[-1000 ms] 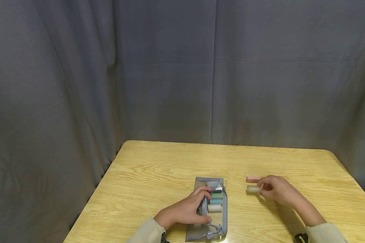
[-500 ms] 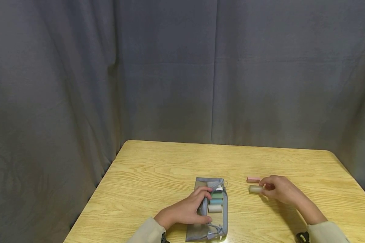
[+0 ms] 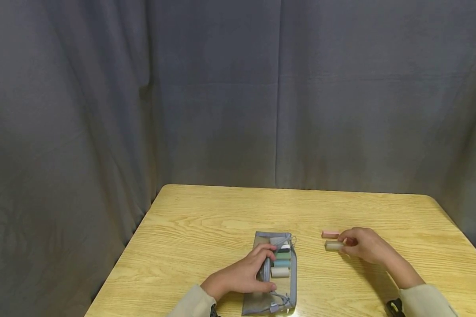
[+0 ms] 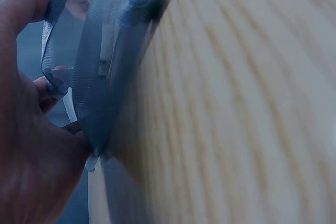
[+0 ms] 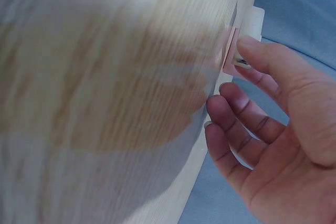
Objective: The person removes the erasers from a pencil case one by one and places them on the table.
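My left hand [image 3: 243, 273] grips the edge of a grey see-through zip pouch [image 3: 293, 281], holding its mouth apart. In the left wrist view the thumb and fingers bend round the pouch's mesh side [image 4: 86, 77]. Several small pieces lie inside, among them a beige cylinder [image 3: 280, 272], a blue one [image 3: 281, 263] and a green one [image 3: 283, 255]. To the right, my right hand [image 3: 366, 246] pinches a small pale cylinder [image 3: 333, 246] between thumb and forefinger, low over the table. Just beyond it lies a small pink block [image 3: 330, 234].
The wood-grain table [image 3: 206, 220] has rounded far corners. Grey curtains [image 3: 214, 110] hang behind it and along both sides. A loose cord [image 3: 283, 299] lies at the pouch's near end.
The pale cylinder has shifted slightly right with my right hand, then stays nearly still. My left hand and the pouch keep their place.
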Demonstrator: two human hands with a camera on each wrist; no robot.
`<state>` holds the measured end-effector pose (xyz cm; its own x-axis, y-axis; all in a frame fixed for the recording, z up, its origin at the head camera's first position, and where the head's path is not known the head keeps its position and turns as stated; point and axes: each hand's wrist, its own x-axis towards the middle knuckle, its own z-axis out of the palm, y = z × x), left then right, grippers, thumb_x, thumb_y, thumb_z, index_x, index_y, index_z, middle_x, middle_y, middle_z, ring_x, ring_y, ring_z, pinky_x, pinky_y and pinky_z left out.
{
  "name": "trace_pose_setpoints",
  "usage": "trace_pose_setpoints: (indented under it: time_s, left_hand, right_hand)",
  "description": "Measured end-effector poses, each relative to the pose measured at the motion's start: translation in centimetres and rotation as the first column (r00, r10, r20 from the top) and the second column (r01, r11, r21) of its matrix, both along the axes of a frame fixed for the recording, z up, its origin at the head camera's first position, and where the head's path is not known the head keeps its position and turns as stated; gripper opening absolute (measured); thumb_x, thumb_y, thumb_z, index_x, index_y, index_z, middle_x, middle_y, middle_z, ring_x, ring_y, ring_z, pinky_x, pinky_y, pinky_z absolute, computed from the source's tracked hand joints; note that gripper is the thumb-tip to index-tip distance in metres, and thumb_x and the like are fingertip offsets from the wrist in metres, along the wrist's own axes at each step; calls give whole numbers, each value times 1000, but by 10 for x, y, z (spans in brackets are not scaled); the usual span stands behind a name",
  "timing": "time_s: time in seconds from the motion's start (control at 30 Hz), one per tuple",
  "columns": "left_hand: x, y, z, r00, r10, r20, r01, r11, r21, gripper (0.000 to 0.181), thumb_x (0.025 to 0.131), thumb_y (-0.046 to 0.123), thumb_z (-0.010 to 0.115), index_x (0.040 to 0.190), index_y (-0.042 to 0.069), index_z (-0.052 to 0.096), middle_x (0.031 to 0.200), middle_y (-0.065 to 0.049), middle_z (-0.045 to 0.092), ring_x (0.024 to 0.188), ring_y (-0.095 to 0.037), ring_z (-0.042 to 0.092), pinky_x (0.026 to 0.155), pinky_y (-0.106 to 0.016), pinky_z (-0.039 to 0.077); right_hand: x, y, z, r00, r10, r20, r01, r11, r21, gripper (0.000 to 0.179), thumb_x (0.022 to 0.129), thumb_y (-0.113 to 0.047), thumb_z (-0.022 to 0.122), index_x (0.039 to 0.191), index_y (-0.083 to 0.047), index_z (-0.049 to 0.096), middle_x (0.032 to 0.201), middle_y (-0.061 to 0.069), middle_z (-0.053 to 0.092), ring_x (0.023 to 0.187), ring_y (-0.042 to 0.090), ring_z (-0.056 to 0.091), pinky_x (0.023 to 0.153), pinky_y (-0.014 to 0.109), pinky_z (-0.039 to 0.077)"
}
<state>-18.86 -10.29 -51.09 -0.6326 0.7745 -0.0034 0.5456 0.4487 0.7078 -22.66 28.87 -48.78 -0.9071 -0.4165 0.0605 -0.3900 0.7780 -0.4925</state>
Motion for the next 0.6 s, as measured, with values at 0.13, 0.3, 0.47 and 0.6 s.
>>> trace_pose_setpoints:
  time_s: [0.13, 0.3, 0.47, 0.6]
  left_hand:
    - [-1, 0, -1, 1000, 2, -13, -2, 1000, -4, 50, 96, 41, 65, 130, 14, 39, 162, 5, 18, 149, -20, 24, 115, -38, 34]
    - [0, 0, 0, 1000, 5, 7, -5, 1000, -5, 50, 97, 43, 64, 130, 15, 39, 161, 6, 17, 149, -20, 23, 116, -38, 34]
    - [1, -1, 0, 1000, 3, 27, -3, 1000, -2, 50, 97, 42, 64, 130, 15, 38, 162, 6, 16, 149, -21, 22, 115, -39, 34]
    - [0, -1, 0, 1000, 3, 15, -3, 1000, 1, 50, 97, 41, 64, 130, 14, 39, 162, 5, 17, 149, -21, 23, 116, -39, 34]
  right_hand:
    - [-2, 0, 0, 1000, 6, 7, -6, 1000, 2, 20, 85, -15, 81, 103, -7, 75, 78, -5, 58, 63, 5, 44, 55, 25, 38]
    - [-4, -2, -2, 1000, -1, 17, 1, 1000, -5, 20, 84, -14, 81, 102, -7, 75, 76, -6, 57, 62, 6, 44, 54, 24, 38]
    - [-5, -2, -4, 1000, 1, 17, -1, 1000, 1, 20, 84, -13, 81, 102, -7, 75, 75, -6, 56, 62, 6, 43, 53, 24, 37]
    - [-6, -3, -6, 1000, -2, 4, 2, 1000, 8, 20, 83, -12, 81, 101, -7, 75, 75, -7, 56, 62, 6, 43, 54, 24, 37]
